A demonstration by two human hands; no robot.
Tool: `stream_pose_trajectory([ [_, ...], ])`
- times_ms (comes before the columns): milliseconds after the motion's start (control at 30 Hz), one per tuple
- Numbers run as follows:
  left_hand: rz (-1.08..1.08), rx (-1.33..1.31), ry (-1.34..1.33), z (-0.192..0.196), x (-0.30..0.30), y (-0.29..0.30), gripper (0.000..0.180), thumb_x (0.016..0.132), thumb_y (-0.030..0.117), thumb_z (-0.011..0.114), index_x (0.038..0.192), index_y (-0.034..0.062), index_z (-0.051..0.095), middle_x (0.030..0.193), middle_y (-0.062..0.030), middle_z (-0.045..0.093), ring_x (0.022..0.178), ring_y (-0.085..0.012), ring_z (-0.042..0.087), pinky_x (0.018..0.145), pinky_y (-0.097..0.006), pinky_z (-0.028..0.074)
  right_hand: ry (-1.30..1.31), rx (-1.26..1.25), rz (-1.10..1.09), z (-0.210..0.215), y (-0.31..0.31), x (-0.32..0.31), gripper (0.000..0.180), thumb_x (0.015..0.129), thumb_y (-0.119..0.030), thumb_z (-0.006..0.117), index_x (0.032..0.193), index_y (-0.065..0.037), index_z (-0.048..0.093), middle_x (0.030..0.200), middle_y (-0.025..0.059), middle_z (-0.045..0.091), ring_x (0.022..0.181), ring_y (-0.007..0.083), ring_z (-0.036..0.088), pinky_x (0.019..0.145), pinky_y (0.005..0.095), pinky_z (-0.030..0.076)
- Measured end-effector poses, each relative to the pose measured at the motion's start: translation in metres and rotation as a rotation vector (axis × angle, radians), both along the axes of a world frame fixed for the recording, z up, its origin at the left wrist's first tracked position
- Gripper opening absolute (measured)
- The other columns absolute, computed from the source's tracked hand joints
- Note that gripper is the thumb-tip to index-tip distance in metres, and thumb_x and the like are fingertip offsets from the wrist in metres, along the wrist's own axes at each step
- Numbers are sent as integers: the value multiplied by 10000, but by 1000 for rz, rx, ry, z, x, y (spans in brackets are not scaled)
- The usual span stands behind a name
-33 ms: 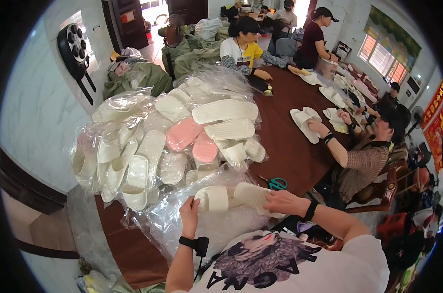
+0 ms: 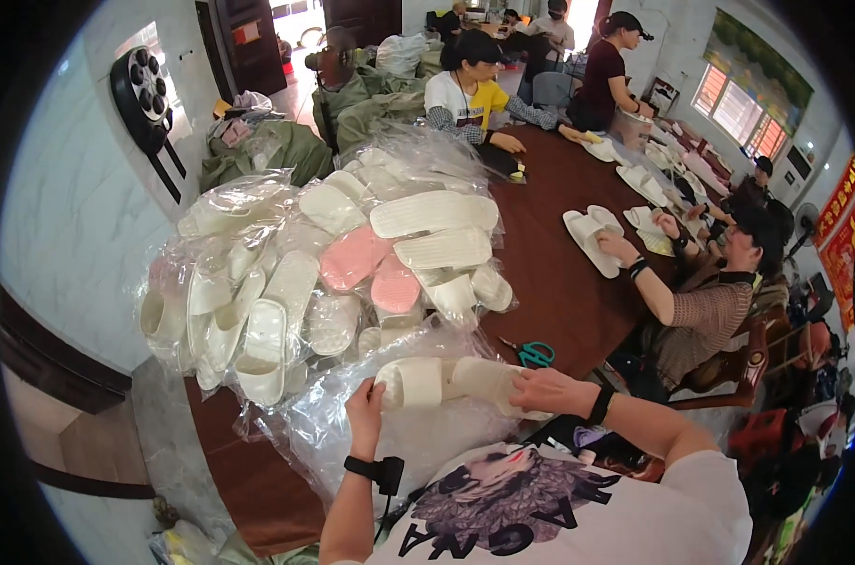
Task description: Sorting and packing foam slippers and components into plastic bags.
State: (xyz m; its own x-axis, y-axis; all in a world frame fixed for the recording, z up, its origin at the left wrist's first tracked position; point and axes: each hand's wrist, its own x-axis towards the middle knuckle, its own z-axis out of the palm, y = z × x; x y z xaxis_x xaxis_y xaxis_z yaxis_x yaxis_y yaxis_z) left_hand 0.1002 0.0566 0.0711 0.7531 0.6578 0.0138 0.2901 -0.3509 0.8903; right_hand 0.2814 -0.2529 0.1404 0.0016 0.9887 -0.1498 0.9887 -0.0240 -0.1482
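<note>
Hands both clamped on pair of cream slippers (image 2: 451,381), held side by side just above clear plastic bag (image 2: 352,443) near front edge of brown worktop (image 2: 559,282). Left hand (image 2: 364,414) gripping near slipper at its toe end, black wrist strap below; right hand (image 2: 550,389) over far slipper, black band at wrist. Beyond, big heap of bagged slippers (image 2: 333,254) in crinkled clear film, mostly cream, two pink slippers (image 2: 371,268) in middle. Teal-handled scissors (image 2: 533,353) flat on worktop just right of held pair. Loose cream slippers (image 2: 587,235) further right, under hand of seated person in brown checked top (image 2: 700,320). Red banner with yellow marks (image 2: 842,226) on far right wall. Black round rack (image 2: 145,94) on left marble wall
</note>
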Motion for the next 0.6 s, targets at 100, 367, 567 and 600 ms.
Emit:
stream_pose_trajectory([
  [100, 8, -40, -118, 7, 1, -4, 208, 916, 175, 608, 1016, 3, 667, 680, -113, 605, 576, -141, 505, 563, -302, 432, 47, -6, 126, -12, 7, 4, 182, 779, -189, 645, 929, -114, 576, 937, 95, 544, 932, 267, 563, 695, 395, 512],
  [367, -120, -646, -95, 10, -11, -17, 352, 996, 286, 520, 1074, -25, 667, 835, 34, 633, 731, -50, 548, 653, -229, 447, 301, 227, 162, -12, 52, -21, 143, 852, -220, 607, 917, -115, 534, 974, 83, 508, 934, 295, 541, 709, 384, 506],
  [567, -105, -139, -38, 17, -28, -44, 306, 942, 281, 594, 1157, 69, 644, 1099, -109, 640, 1052, -257, 592, 928, -401, 444, 332, 302, -15, -14, 30, 8, 179, 828, -243, 644, 923, -124, 551, 978, 82, 538, 938, 284, 556, 751, 376, 505],
  [600, -112, -141, -36, 23, -32, -47, 306, 942, 281, 594, 1157, 69, 644, 1099, -109, 640, 1052, -257, 592, 928, -401, 444, 332, 301, -22, -11, 23, 20, 179, 828, -243, 644, 923, -124, 551, 978, 82, 538, 938, 284, 556, 751, 376, 505],
])
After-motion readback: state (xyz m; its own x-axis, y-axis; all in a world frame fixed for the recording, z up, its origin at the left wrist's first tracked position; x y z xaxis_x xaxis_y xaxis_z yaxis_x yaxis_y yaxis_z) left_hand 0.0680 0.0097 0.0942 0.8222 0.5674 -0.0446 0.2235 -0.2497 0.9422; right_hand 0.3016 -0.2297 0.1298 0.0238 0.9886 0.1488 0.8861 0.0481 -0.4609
